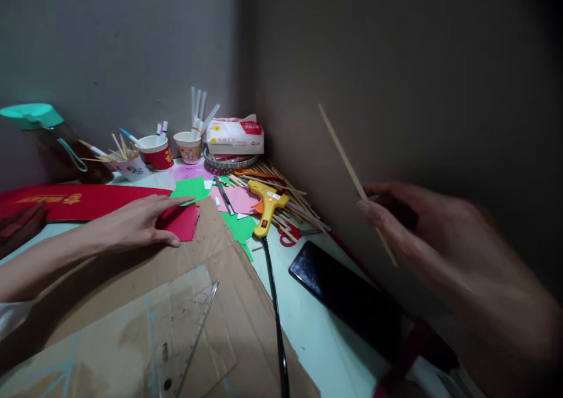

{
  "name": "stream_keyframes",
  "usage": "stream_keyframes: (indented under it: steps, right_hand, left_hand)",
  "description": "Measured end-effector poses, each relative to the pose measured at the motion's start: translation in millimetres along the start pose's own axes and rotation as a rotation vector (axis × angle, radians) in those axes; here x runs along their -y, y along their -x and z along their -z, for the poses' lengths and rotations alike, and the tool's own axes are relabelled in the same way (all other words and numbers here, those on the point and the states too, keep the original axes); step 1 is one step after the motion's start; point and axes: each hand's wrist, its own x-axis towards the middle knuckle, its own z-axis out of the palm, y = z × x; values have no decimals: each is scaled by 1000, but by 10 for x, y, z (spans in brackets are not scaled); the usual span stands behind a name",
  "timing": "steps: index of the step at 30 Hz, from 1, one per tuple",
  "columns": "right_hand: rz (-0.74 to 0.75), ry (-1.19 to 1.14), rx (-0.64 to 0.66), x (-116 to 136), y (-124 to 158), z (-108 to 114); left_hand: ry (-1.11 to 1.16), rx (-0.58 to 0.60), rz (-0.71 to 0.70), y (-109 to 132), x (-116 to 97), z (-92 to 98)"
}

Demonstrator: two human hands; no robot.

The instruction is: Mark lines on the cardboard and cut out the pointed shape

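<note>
My left hand (136, 225) lies flat with fingers stretched out on a sheet of brown cardboard (185, 304), its fingertips on a piece of red paper (182, 222). My right hand (422, 234) is raised at the right, blurred by motion, with fingers pinched on a thin wooden stick (347, 163) that slants up to the left. A yellow hot glue gun (267, 206) lies between the two hands, and its black cable (275, 304) runs toward me.
A clear set square (185, 333) lies on the cardboard. A black phone (338, 289), red scissors (288, 234) and a heap of wooden sticks (281, 196) lie to the right. Paper cups with pens (158, 152), a tissue pack (235, 135), a green-lidded bottle (48, 140) and a red envelope (65, 201) stand behind. Walls close the corner.
</note>
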Motion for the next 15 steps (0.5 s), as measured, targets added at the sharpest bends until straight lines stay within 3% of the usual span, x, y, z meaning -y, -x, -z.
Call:
stream_keyframes:
  steps: [6, 11, 15]
  right_hand:
    - [-76, 128, -118, -151, 335, 3]
    - [-98, 220, -127, -338, 623, -82]
    - [-17, 319, -134, -415, 679, -151]
  left_hand:
    - [-124, 56, -6, -172, 24, 28]
    - [-169, -55, -15, -238, -65, 40]
    - [-240, -171, -142, -243, -251, 30]
